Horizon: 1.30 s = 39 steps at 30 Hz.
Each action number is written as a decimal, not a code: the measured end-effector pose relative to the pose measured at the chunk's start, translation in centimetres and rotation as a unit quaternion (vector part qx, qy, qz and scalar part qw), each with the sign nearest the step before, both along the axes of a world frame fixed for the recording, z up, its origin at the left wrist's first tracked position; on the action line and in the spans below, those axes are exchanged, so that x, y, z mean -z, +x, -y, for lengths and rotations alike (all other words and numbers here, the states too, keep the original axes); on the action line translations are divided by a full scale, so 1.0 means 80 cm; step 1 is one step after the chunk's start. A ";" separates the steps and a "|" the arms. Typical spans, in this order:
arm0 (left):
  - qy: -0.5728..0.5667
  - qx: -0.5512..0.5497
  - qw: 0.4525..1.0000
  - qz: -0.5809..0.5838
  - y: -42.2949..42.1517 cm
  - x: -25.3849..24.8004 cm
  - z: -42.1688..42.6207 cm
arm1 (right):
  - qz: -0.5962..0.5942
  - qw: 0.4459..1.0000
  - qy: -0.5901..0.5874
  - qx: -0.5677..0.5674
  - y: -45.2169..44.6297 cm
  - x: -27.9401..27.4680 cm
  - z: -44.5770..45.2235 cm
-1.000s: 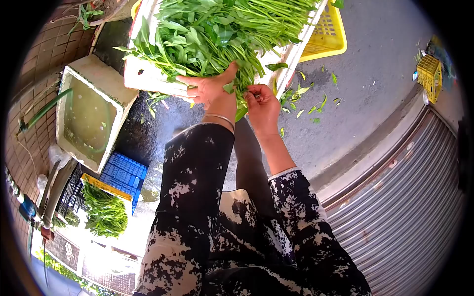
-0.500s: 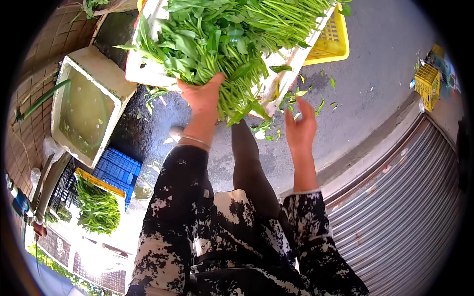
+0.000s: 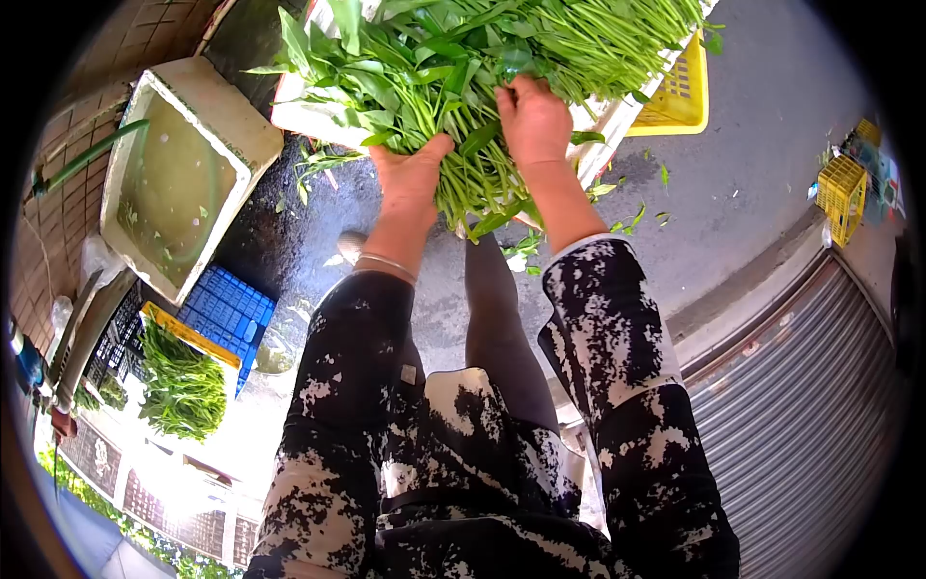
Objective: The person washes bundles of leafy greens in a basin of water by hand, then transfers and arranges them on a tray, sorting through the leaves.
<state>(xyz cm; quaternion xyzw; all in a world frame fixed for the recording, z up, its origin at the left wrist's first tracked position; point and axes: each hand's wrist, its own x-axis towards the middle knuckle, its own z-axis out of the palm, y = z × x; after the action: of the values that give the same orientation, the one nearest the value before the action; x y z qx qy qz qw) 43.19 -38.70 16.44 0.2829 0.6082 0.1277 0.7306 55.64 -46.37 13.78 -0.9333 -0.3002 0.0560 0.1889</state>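
Observation:
Long-stemmed leafy greens (image 3: pixel 424 77) lie heaped on a white foam board (image 3: pixel 617 124) at the top of the view. My left hand (image 3: pixel 410 179) is closed around a bunch at the near edge, thumb over the stems and the other fingers hidden beneath. My right hand (image 3: pixel 535 121) rests on the pile to the right of it, fingers curled into the leaves. What the right fingertips hold is partly hidden, though greens surround them. The cut stem ends of the bunch hang toward me, over the near edge of the board.
A yellow crate (image 3: pixel 680 96) sits under the board. To the left are a foam box of water (image 3: pixel 174 183) with a green hose (image 3: pixel 92 159), a blue crate (image 3: pixel 227 314) and more greens (image 3: pixel 183 386). Right, a roller shutter (image 3: pixel 810 415) and another yellow crate (image 3: pixel 841 193). Loose leaves litter the ground.
My right hand has moved up and left from beside the board onto the greens, its fingers closing in. My left hand keeps its hold on the bunch.

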 end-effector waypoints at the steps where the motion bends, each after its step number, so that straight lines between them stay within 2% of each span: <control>1: -0.007 0.015 1.000 -0.024 0.000 0.000 0.000 | -0.001 1.000 0.000 0.000 0.000 0.001 0.006; 3: -0.015 0.015 1.000 -0.015 -0.002 -0.007 -0.003 | -0.108 0.975 0.156 0.112 -0.001 0.000 0.021; 4: -0.037 0.033 0.999 -0.004 -0.003 -0.012 -0.007 | -0.160 0.952 0.191 0.176 -0.001 0.001 0.025; 5: -0.058 0.051 0.997 0.006 -0.004 -0.018 -0.010 | -0.159 0.952 0.191 0.177 -0.003 0.001 0.031; 7: -0.065 0.060 0.996 0.019 -0.008 -0.024 -0.014 | -0.229 0.912 0.257 0.221 -0.012 -0.011 0.035; 8: -0.072 0.067 0.995 0.025 -0.011 -0.025 -0.017 | -0.245 0.905 0.291 0.191 -0.016 -0.009 0.031; 9: -0.080 0.075 0.993 0.030 -0.015 -0.025 -0.018 | -0.247 0.904 0.291 0.193 -0.018 -0.014 0.024; 11: -0.079 0.076 0.993 0.047 -0.018 -0.021 -0.020 | -0.109 0.971 0.205 0.056 -0.017 -0.024 0.011; 12: -0.079 0.074 0.992 0.065 -0.019 -0.018 -0.020 | -0.044 0.988 0.145 0.032 -0.015 -0.018 0.002; 13: -0.079 0.074 0.992 0.065 -0.020 -0.015 -0.021 | -0.045 0.988 0.145 0.032 -0.014 -0.014 -0.003; 15: -0.077 0.087 0.990 0.077 -0.022 -0.009 -0.023 | 0.013 1.000 -0.014 -0.021 -0.013 -0.004 -0.009; 21: -0.077 0.074 0.989 0.101 -0.026 -0.002 -0.025 | 0.003 1.000 0.018 -0.005 -0.004 0.000 0.003; 23: -0.086 0.073 0.989 0.101 -0.026 -0.003 -0.025 | -0.097 0.974 0.179 0.102 -0.002 -0.006 0.012; 24: -0.093 0.075 0.988 0.098 -0.026 -0.006 -0.026 | -0.219 0.935 0.229 0.157 -0.005 -0.004 0.018; 27: -0.090 0.069 0.987 0.109 -0.025 -0.011 -0.025 | -0.270 0.910 0.294 0.117 -0.014 0.000 0.013; 29: -0.086 0.071 0.987 0.111 -0.024 -0.012 -0.025 | -0.254 0.927 0.263 0.086 -0.012 -0.012 0.001; 31: -0.082 0.074 0.987 0.113 -0.025 -0.010 -0.025 | -0.180 0.983 0.033 0.000 -0.009 -0.027 -0.016; 33: -0.090 0.071 0.985 0.127 -0.028 -0.007 -0.026 | -0.161 0.987 0.021 -0.015 -0.009 -0.009 -0.020; 35: -0.092 0.074 0.985 0.124 -0.030 -0.001 -0.027 | -0.239 0.967 -0.086 -0.022 -0.005 -0.012 -0.020; 39: -0.086 0.081 0.985 0.130 -0.031 0.000 -0.027 | -0.281 0.959 0.002 0.045 -0.004 -0.023 0.003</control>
<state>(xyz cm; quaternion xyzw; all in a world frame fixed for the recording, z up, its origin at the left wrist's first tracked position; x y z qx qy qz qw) 40.68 -36.51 16.46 0.2482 0.4922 0.0514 0.8328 55.30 -46.60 15.64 -0.8921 -0.1929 0.3072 0.2694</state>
